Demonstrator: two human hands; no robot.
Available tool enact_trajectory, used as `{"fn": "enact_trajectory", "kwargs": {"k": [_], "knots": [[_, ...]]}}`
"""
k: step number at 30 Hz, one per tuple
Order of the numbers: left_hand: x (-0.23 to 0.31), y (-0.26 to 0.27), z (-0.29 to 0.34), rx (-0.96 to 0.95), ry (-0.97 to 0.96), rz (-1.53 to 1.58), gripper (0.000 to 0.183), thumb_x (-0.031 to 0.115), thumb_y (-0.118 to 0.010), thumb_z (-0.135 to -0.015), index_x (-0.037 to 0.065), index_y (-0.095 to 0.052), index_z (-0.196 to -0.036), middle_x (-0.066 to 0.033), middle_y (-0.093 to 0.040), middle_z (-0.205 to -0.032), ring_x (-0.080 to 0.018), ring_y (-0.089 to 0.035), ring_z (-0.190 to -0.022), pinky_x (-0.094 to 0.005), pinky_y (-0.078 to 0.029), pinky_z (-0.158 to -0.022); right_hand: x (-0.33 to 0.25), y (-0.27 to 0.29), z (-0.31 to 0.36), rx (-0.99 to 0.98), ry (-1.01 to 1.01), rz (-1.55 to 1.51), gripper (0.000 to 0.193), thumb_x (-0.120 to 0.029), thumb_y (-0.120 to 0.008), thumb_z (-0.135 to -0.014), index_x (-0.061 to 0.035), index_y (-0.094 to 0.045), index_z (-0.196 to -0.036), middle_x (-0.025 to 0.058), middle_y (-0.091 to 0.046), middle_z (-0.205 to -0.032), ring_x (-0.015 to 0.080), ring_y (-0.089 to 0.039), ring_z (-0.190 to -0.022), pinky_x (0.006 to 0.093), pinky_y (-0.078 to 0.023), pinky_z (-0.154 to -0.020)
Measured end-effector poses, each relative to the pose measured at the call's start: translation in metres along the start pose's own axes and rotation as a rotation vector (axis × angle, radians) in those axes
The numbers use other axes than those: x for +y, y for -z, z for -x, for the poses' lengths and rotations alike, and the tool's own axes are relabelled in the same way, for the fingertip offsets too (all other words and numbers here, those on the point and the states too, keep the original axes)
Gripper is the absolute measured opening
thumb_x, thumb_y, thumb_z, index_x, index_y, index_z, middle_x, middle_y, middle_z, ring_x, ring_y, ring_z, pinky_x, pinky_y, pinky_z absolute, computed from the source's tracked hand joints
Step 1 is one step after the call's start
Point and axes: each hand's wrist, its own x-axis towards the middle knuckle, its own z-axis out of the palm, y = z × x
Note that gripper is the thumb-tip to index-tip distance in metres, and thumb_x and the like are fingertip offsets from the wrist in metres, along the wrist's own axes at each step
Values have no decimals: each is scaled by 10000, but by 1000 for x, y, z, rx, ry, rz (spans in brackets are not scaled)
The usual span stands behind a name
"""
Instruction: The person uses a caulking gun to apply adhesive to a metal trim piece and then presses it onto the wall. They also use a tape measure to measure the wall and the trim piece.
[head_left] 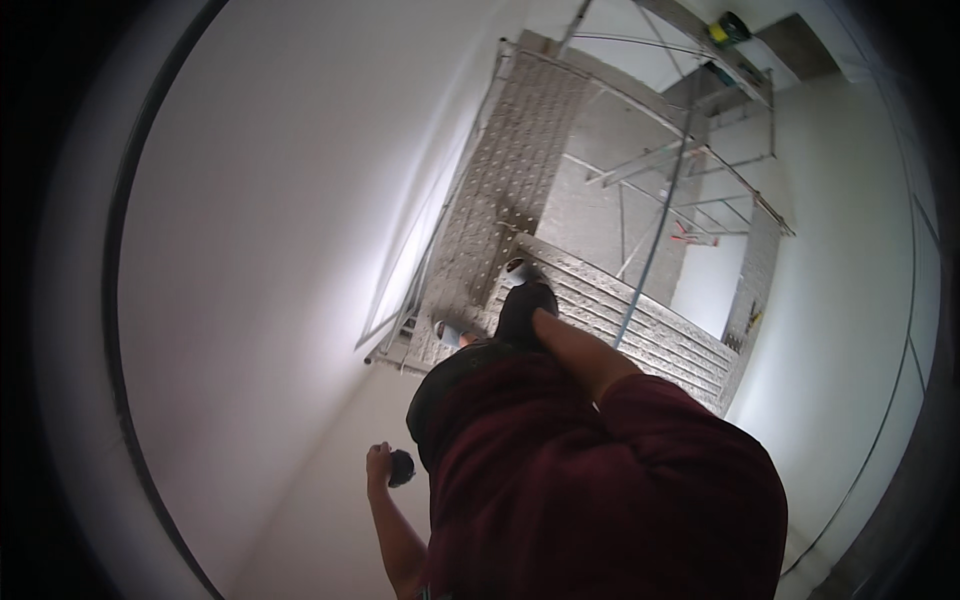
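Observation:
Low on the left, my left hand [379, 463] is closed on a small dark rounded object [401, 467], whose kind I cannot make out. That hand is out beside my body, near the white wall [250, 250]. My right forearm [585, 355] reaches forward from a dark red sleeve, and its far end meets a dark shape [525, 308] by my leg. The fingers of my right hand are hidden there. Under my feet lie the perforated metal planks [510, 140] of a scaffold, stained with pale splashes.
A ribbed plank [640, 310] crosses to the right, beside open gaps showing a floor far below. Scaffold tubes [690, 120] rise ahead, and a thin pole [655, 235] slants across. A dark bucket with yellow [728, 30] stands at the far right. White walls flank both sides.

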Motion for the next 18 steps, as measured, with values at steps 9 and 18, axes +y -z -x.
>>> {"fn": "enact_trajectory", "kwargs": {"k": [9,18], "knots": [[14,-4,-17,-63,-22,-28,456,323,-501,-885,-91,-653,-1004,-251,-686,-986,-368,-663,-942,-441,-492,-866,-1,-8,12,-11,-102,20,557,-577,-477,-886,-104,-718,-1056,140,-696,-1081,259,-650,-1032,396,-514,-844],[13,0,-32,-95,-32,43,455,313,-496,-877,-93,-647,-1016,-242,-682,-962,-356,-664,-873,-453,-508,-815,-3,-12,18,23,-143,143,646,-668,-465,-861,-117,-738,-1062,141,-709,-1100,272,-648,-1064,395,-504,-875]]}}
